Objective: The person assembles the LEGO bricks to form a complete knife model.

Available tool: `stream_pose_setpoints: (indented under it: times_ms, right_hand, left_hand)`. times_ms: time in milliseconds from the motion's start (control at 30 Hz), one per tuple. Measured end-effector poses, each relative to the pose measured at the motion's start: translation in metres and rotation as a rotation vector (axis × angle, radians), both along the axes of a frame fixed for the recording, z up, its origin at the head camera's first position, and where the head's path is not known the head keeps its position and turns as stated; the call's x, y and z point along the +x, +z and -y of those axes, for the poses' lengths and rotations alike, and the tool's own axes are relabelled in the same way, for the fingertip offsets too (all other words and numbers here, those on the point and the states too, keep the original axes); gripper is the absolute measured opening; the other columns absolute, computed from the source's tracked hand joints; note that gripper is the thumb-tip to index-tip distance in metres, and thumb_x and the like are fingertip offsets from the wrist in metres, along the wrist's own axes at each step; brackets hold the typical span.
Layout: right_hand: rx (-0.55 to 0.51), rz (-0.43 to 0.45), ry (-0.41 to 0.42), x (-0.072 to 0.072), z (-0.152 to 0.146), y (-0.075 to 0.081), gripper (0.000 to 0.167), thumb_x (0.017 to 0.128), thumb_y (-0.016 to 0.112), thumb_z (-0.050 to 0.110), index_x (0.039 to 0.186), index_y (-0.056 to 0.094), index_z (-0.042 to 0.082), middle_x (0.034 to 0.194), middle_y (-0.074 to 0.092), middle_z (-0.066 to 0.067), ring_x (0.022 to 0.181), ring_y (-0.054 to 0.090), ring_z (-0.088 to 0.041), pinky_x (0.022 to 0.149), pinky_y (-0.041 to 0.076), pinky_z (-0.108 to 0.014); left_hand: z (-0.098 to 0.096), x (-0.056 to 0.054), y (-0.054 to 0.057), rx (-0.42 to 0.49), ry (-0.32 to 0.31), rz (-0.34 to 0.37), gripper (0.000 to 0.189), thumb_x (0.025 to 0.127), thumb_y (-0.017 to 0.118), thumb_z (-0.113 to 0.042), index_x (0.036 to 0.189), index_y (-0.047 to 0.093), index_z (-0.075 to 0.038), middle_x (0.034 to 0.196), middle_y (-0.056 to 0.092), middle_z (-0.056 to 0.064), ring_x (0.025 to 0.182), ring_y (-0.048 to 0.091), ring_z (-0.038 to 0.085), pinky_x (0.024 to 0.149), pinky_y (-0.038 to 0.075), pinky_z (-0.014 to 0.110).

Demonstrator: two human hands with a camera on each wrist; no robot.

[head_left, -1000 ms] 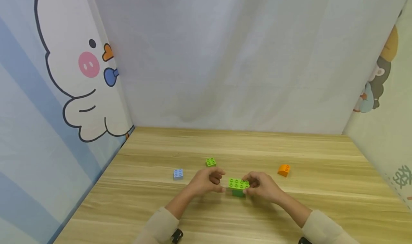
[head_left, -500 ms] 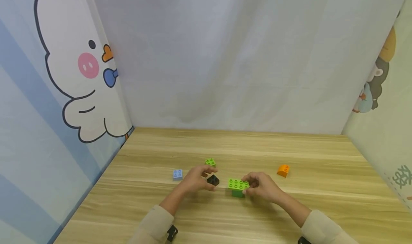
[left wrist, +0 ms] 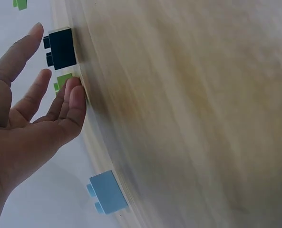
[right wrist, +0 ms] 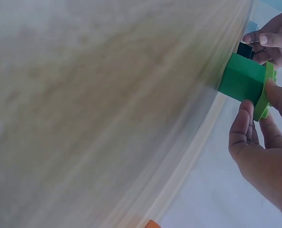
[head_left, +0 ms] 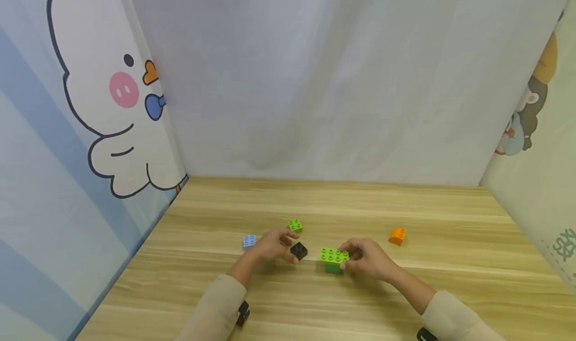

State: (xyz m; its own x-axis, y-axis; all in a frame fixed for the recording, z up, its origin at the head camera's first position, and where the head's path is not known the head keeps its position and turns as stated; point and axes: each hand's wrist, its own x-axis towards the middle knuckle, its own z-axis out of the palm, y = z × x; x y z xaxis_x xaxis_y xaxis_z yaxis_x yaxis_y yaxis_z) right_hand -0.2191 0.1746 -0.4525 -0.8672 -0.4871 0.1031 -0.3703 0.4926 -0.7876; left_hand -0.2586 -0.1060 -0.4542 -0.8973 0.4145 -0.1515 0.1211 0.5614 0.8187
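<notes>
A lime-green eight-stud toy building brick sits on a dark green brick, forming a small stack on the table. My right hand pinches the right end of the lime-green brick between thumb and fingers. Just left of the stack lies a black four-stud brick, its studs facing up. Beside it is my left hand, fingers spread and holding nothing; a gap shows between fingers and brick in the left wrist view.
A small lime-green brick lies beyond the left hand, and a light blue brick is to its left. An orange curved brick rests at the right. Fabric walls surround the wooden table.
My left hand has drawn back leftward from the stack, and the black brick, out of sight at first, shows beside it. The right hand stays on the lime-green brick.
</notes>
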Motion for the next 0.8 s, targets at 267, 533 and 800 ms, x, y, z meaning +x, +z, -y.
stream_pose_setpoints:
  times_ms: [267,533,800]
  right_hand:
    - [0.002,-0.002,-0.006,-0.001,0.000,-0.001,0.031,0.077,0.076,0.010,0.104,0.064,-0.001,0.092,0.062,-0.003,0.074,0.055,-0.016,0.065,0.048,-0.026]
    - [-0.007,-0.003,-0.007,-0.003,-0.001,-0.003,0.033,0.077,0.076,0.011,0.104,0.064,-0.001,0.090,0.062,-0.003,0.073,0.054,-0.016,0.063,0.048,-0.025]
    - [-0.014,0.011,0.000,-0.003,-0.003,-0.004,0.034,0.076,0.077,0.011,0.105,0.064,-0.002,0.091,0.063,-0.003,0.073,0.054,-0.016,0.063,0.047,-0.025]
  left_hand:
    - [-0.003,-0.004,-0.003,-0.024,0.031,-0.019,0.054,0.062,0.085,-0.005,0.110,0.061,0.001,0.107,0.060,0.013,0.102,0.054,0.030,0.087,0.045,0.042]
    - [-0.010,-0.004,-0.005,-0.098,0.053,-0.050,0.048,0.061,0.086,-0.009,0.103,0.064,-0.001,0.102,0.060,0.010,0.097,0.054,0.028,0.087,0.045,0.041]
    - [-0.010,-0.005,-0.010,-0.088,0.048,-0.077,0.039,0.064,0.084,-0.006,0.099,0.066,-0.002,0.090,0.061,0.005,0.085,0.055,0.021,0.079,0.047,0.037]
